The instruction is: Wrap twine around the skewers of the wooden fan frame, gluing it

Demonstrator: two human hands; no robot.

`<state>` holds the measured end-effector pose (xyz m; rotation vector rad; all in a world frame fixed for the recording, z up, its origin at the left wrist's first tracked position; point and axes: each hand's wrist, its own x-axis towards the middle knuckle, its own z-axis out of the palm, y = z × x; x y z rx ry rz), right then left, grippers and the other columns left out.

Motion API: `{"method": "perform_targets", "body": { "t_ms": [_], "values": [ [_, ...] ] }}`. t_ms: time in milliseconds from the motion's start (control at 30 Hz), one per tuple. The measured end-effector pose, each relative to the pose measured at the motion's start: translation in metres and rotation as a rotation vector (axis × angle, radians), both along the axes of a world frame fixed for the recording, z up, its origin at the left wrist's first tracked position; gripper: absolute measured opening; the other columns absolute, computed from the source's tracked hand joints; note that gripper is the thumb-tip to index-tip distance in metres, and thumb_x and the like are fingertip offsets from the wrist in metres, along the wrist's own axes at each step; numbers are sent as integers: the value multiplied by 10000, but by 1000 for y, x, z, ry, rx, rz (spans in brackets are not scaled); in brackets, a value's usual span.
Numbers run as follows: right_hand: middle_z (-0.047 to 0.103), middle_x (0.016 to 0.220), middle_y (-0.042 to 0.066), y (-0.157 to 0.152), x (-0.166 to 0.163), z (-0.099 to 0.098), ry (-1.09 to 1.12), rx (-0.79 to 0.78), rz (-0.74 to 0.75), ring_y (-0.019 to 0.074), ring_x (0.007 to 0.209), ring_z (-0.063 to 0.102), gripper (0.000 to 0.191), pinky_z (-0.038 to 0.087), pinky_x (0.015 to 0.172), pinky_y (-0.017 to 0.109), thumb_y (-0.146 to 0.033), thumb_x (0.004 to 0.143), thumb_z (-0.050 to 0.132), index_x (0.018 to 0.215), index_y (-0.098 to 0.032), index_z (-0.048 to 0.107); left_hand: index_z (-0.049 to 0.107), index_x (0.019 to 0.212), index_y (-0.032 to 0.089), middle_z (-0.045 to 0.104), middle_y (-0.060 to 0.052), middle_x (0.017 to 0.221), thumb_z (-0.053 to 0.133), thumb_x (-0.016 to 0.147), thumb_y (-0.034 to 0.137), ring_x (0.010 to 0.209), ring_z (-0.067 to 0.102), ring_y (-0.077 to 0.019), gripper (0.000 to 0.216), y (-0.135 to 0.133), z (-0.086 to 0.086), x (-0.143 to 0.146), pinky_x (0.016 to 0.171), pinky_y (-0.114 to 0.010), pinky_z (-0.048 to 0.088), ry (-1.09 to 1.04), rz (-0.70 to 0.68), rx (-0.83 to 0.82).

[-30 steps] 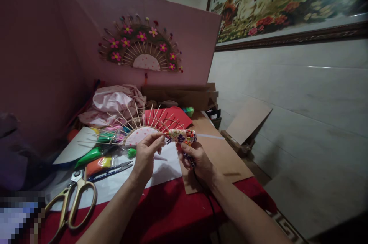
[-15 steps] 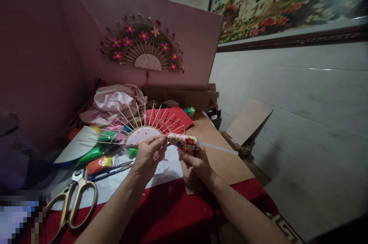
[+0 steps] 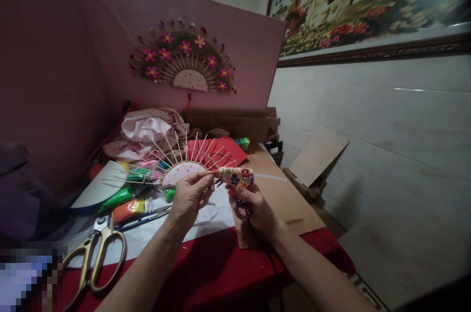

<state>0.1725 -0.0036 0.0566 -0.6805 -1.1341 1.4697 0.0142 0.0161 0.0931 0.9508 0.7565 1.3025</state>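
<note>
My right hand is wrapped around the handle of a flower-patterned glue gun, its nozzle pointing left. A black cord hangs below that hand. Close to the nozzle tip, my left hand has thumb and fingers pinched together; whatever is between them is too small or hidden to name. Just behind my left hand lies a half-round fan frame, with a pink dotted base and thin wooden sticks spreading outward.
Gold-handled scissors and dark blue snips lie left. Behind are bags of coloured clay, a red sheet and crumpled pink cloth. Cardboard lies right. A flowered fan hangs on the pink panel.
My right hand has turned the glue gun, so its handle and cord now show below the body. My left hand stays pinched near the nozzle, almost unmoved.
</note>
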Motion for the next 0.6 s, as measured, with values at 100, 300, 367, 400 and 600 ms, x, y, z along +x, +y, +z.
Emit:
{"method": "perform_targets", "body": {
  "t_ms": [100, 300, 367, 400, 600],
  "values": [
    [525, 499, -25, -2, 2, 6, 79, -85, 155, 27, 298, 287, 376, 165, 293, 163, -491, 750, 572, 874, -137, 599, 567, 731, 155, 520, 52, 497, 652, 659, 299, 326, 346, -26, 182, 2, -1, 1, 289, -129, 167, 42, 52, 70],
    [534, 520, -29, 0, 3, 6, 115, -87, 163, 24, 300, 291, 343, 184, 288, 157, -473, 781, 551, 875, -145, 586, 376, 517, 186, 355, 75, 393, 480, 752, 284, 298, 227, -32, 276, 1, 0, 2, 299, -150, 126, 55, -6, 119],
    [538, 529, -25, 1, 3, 5, 102, -63, 159, 26, 304, 299, 318, 183, 286, 157, -445, 801, 535, 871, -140, 590, 352, 492, 188, 302, 84, 354, 498, 770, 340, 293, 198, -31, 349, 0, 0, 2, 301, -151, 115, 55, 10, 109],
    [541, 532, -21, 1, 3, 5, 86, -53, 153, 26, 305, 305, 312, 181, 285, 157, -435, 807, 531, 872, -136, 592, 372, 494, 184, 307, 84, 350, 516, 771, 367, 294, 199, -30, 362, -1, 0, 2, 301, -151, 116, 51, 15, 109],
    [554, 526, -14, 2, 5, 5, -50, -20, 33, 27, 308, 355, 305, 211, 286, 153, -412, 783, 578, 851, -116, 608, 626, 785, 127, 584, 16, 572, 689, 632, 222, 419, 434, -33, 190, 6, -2, -5, 376, -126, 299, -24, 53, 33]
  ]
}}
